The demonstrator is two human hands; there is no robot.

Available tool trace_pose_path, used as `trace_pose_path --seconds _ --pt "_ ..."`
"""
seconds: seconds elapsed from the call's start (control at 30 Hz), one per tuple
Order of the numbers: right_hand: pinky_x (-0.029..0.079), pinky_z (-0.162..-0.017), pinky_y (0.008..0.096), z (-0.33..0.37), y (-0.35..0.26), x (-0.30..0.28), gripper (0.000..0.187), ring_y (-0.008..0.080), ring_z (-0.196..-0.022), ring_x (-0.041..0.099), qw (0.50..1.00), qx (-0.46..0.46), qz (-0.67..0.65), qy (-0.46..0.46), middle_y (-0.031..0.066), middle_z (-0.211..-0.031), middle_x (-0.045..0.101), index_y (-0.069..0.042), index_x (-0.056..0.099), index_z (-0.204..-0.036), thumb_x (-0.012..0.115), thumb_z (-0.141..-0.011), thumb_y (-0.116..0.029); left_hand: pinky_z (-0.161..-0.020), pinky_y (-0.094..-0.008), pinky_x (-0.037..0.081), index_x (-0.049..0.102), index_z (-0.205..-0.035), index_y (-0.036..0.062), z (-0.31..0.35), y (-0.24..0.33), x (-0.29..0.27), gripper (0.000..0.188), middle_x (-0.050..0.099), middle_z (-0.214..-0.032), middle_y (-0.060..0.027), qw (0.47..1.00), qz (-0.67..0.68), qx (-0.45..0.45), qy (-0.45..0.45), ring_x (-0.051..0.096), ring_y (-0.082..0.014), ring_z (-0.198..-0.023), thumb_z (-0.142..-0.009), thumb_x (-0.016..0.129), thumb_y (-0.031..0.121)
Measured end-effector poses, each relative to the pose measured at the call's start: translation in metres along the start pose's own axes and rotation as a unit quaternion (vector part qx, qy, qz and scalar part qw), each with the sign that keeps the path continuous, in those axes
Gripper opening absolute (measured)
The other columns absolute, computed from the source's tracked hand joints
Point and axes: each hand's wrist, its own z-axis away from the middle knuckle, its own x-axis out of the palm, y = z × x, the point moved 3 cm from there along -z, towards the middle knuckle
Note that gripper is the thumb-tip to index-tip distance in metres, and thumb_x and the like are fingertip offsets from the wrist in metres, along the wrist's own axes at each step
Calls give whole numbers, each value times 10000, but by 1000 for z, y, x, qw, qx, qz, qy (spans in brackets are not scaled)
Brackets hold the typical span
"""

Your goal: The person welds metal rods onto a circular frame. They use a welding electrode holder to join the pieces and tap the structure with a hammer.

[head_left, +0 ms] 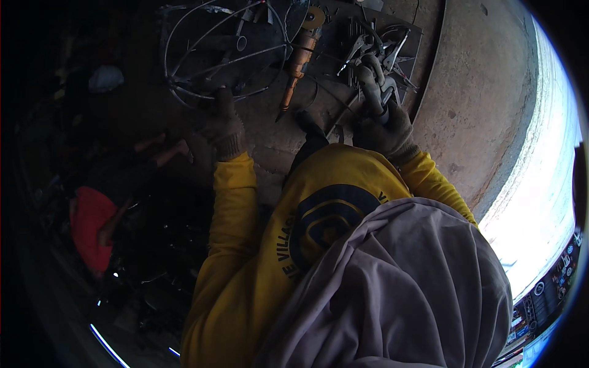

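Note:
My gloved left hand (227,127) is at the near rim of a round frame of bent metal rod (211,38). Its thumb lies over the rim, and the other fingers, partly lost in the dark, appear closed around it. In my gloved right hand (388,132) is a thick grey tool with a curved, looped body (372,83); its exact kind is unclear. Between the hands lies an orange angle grinder (299,61) with a tan disc (314,18) at its far end. Several locking pliers (396,48) lie just beyond my right hand.
A dark metal plate (410,38) bears the pliers and thin rods. A cable runs near the grinder. Behind the frame's rods is a short pipe (241,43). At the left, a person in a red top (92,227) is low to the ground. Bright daylight falls at the right.

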Motion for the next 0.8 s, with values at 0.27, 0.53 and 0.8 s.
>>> trace_pose_path --seconds 0.27,0.53,0.8 --pt "522 -820 383 1 -2 -1 486 292 -949 681 1000 -18 -17 8 190 -1001 683 -8 587 -1194 718 -775 -217 -752 -386 542 381 -1387 -58 -1 5 -2 759 573 -1201 -252 989 120 -86 -31 660 -339 -950 -863 645 424" --pt "523 -805 376 1 -8 -4 485 287 -925 684 1000 -24 17 4 175 -973 690 -4 593 -1180 715 -789 -265 -719 -389 535 470 -1212 -58 28 -24 6 810 581 -1060 -238 972 77 -203 -93 645 -329 -866 -775 723 575" --pt "530 -781 345 3 -12 -3 413 212 -866 692 999 -39 -14 -8 132 -932 700 0 602 -1137 706 -800 -215 -716 -412 531 450 -1294 -22 16 -11 0 877 592 -1083 -208 977 110 -182 -22 637 -336 -889 -753 730 608"
